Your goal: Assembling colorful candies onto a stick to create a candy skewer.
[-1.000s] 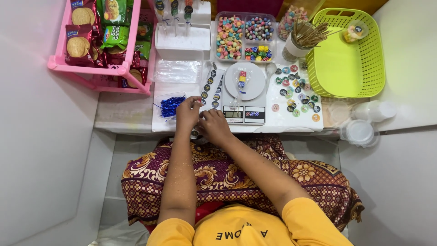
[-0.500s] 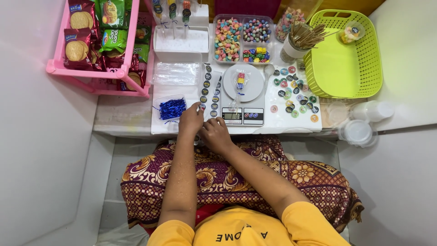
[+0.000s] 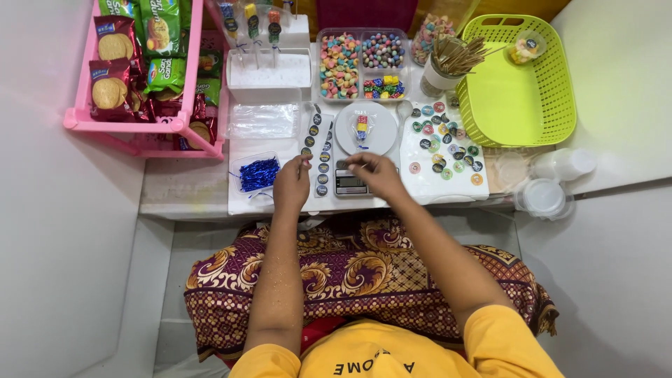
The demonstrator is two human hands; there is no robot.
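Peeling a round sticker from the sticker strip (image 3: 319,155) | head view: left hand (image 3: 292,183) pinched narrow at the strip's edge, right hand (image 3: 374,173) pinched on something too small to tell, over the scale (image 3: 353,147) | best done slowly, steadying the strip flat on the tabletop (image 3: 183,187)

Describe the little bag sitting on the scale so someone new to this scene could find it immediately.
Start at the lime green basket and move left to the round white scale. On its pan lies a small clear bag of red and yellow candies, the only packed item there, just beyond the right hand.
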